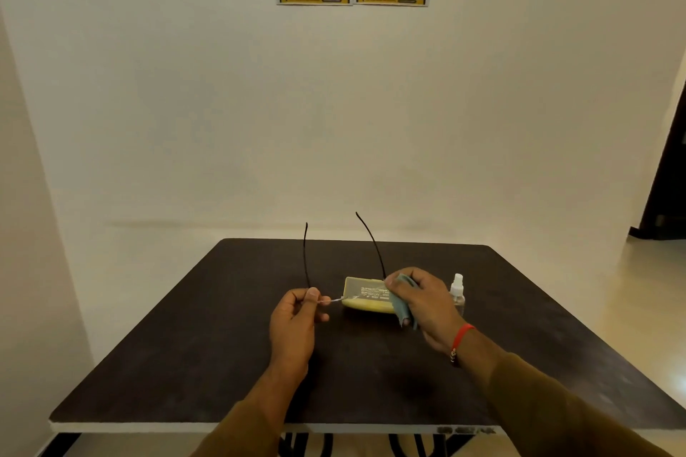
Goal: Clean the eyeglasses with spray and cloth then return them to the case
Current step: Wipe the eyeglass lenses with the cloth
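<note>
we hold the eyeglasses (336, 299) just above the bench (185, 345), between our two hands. the front bar runs left to right across us, and both temples are open, pointing up and away toward the wall. our left hand (297, 315) pinches the left end of the frame near the hinge, thumb on top. our right hand (427, 302) is curled round the blue-grey cloth (402, 299) and presses it on the right lens, so that lens is hidden.

the yellow case (365, 299) lies flat on the bench just behind and below the glasses. its long axis also runs left to right, nearly parallel with the frame front (whether its lid is open we cannot tell from here). it is nearer the right hand, which partly covers its right end in view. the spray bottle (457, 291) stands upright just to the right of that hand.

we judge the wiping to be the step in hand. for the return, the temples need folding first. the frame can then go forward and down, already lined up with the case.
</note>
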